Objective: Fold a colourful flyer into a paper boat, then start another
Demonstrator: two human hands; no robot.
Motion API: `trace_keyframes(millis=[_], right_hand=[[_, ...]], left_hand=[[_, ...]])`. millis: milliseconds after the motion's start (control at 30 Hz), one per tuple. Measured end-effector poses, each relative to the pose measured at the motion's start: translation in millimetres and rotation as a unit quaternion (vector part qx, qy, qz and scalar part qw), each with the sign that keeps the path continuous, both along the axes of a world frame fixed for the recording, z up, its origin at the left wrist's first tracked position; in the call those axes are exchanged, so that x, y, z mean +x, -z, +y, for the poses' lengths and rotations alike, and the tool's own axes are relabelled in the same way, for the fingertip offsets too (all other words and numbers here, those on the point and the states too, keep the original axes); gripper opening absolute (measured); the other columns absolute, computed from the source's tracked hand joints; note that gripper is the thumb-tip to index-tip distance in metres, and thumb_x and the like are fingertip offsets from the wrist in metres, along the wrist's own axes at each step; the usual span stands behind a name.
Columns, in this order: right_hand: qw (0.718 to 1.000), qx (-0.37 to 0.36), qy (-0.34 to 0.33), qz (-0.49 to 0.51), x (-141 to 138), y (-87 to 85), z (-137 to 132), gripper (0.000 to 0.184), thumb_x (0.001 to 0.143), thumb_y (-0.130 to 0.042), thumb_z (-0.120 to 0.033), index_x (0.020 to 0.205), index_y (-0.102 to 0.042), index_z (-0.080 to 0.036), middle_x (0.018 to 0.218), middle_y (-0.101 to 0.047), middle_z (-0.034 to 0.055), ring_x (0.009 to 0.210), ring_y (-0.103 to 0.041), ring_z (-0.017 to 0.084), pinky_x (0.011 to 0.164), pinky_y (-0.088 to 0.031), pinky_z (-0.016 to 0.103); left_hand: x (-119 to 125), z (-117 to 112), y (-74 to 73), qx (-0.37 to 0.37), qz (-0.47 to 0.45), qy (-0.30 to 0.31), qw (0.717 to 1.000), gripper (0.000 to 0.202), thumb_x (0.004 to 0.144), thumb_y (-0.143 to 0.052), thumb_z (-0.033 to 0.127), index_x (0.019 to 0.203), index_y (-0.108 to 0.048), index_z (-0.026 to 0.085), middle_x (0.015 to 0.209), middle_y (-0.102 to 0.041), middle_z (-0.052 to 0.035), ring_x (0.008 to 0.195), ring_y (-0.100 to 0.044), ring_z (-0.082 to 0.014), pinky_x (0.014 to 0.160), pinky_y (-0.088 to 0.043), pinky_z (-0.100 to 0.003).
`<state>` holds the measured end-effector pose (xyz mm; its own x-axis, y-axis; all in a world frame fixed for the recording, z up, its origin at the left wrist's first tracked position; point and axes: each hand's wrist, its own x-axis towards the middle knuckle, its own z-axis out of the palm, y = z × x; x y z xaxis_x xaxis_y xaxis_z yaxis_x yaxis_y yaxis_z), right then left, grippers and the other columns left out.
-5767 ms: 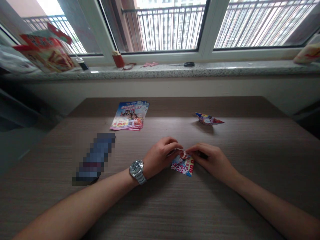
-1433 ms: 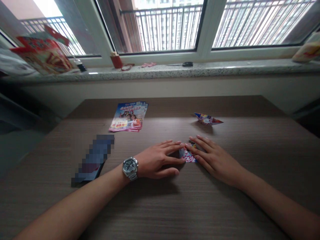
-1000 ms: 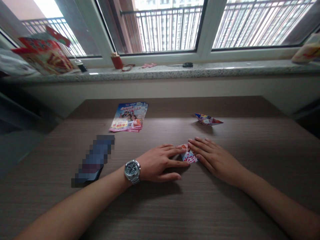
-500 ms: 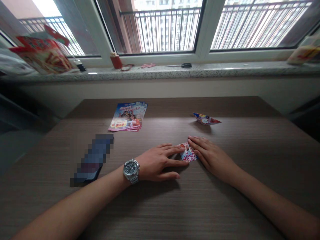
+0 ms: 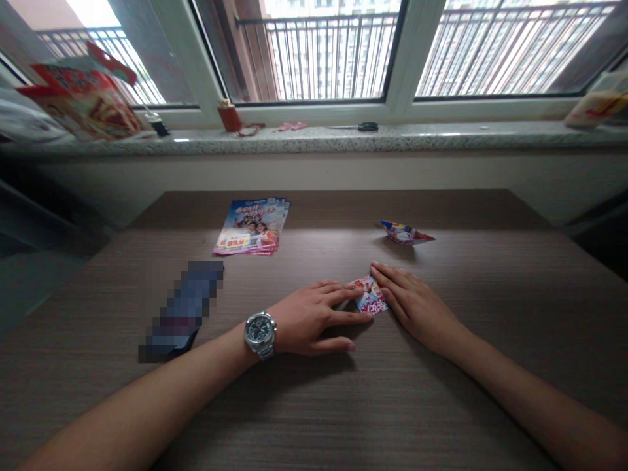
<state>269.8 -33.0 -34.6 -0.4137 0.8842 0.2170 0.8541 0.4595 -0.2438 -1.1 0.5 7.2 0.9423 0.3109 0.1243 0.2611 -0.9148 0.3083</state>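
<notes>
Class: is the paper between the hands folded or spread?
Folded: the printed paper between the left hand and right hand is small and layered, unlike the flat leaflets.

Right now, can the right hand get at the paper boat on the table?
Probably yes. The right hand lies flat just short of the folded paper boat, and the small folded flyer at its fingertips sits off to one side, not in line with the boat.

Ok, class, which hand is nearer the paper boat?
The right hand, just in front of the paper boat; the left hand is farther away, in front and to its left.
</notes>
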Motion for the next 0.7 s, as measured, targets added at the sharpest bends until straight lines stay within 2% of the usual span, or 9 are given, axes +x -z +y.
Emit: trace_keyframes(millis=[233, 433, 700], right_hand=[[1.000, 0.004, -0.011, 0.020, 2.4, -0.6, 1.5, 0.049, 0.106, -0.033, -0.032, 0.154, -0.039, -0.024, 0.157, -0.045, 0.0099, 0.144, -0.042, 0.026, 0.117, -0.037, 0.052], [1.000, 0.001, -0.014, 0.016, 5.6, 4.0, 3.3, 0.050, 0.105, -0.035, -0.033, 0.154, -0.039, -0.025, 0.158, -0.044, 0.0087, 0.144, -0.041, 0.027, 0.117, -0.037, 0.052], [0.999, -0.002, -0.021, 0.027, 8.1, 5.1, 4.7, 0.049, 0.105, -0.037, -0.034, 0.153, -0.041, -0.026, 0.157, -0.045, 0.0091, 0.143, -0.042, 0.027, 0.116, -0.037, 0.053]], left_hand=[[-1.0, 2.8, 0.1, -0.010, -0.027, 0.019, 0.999, 0.057, 0.097, -0.057, 0.050, 0.149, -0.045, 0.030, 0.160, -0.036, -0.0083, 0.145, -0.039, -0.0279, 0.121, -0.033, -0.048], [-2.1, 3.5, 0.0, -0.006, -0.019, 0.015, 1.000, 0.050, 0.096, -0.058, 0.049, 0.142, -0.053, 0.029, 0.160, -0.036, -0.0085, 0.146, -0.038, -0.0280, 0.122, -0.030, -0.051], [-0.5, 4.0, 4.5, 0.019, -0.008, 0.010, 1.000, 0.047, 0.098, -0.056, 0.047, 0.142, -0.052, 0.029, 0.157, -0.040, -0.0103, 0.145, -0.040, -0.0269, 0.121, -0.028, -0.052]])
